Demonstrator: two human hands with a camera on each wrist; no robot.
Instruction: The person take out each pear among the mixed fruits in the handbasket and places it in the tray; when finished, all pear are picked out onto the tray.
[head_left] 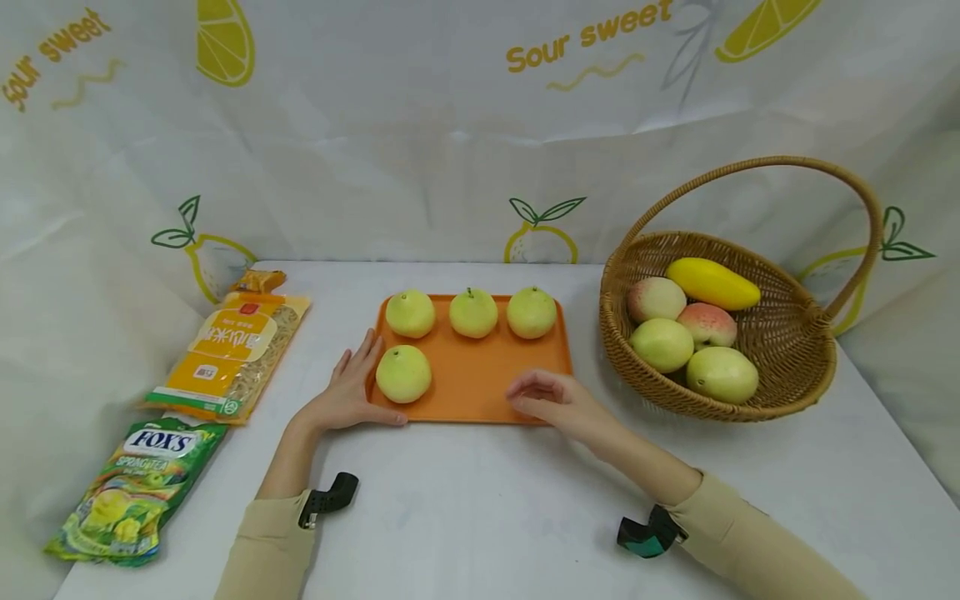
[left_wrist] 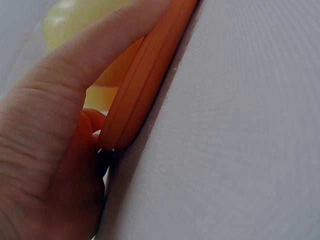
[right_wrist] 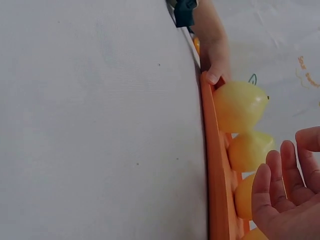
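Note:
An orange tray [head_left: 480,392] lies on the white table with several round, yellow-green pears. Three of them stand along its back edge, and another pear [head_left: 403,374] sits at the front left. My left hand [head_left: 351,392] holds the tray's front-left corner, fingers along the left side and thumb on the front rim. That thumb [left_wrist: 100,47] crosses the orange rim in the left wrist view. Over the tray's front-right part is my right hand [head_left: 551,402], its fingers loosely bent around nothing. In the right wrist view its bent fingers [right_wrist: 280,185] overlap the row of pears.
At the right stands a wicker basket [head_left: 806,375] with a tall handle, holding peaches, a long yellow fruit [head_left: 712,283] and pale green fruits. A yellow food packet [head_left: 232,354] and a green FOX'S candy bag [head_left: 138,492] lie at the left. A printed cloth hangs behind.

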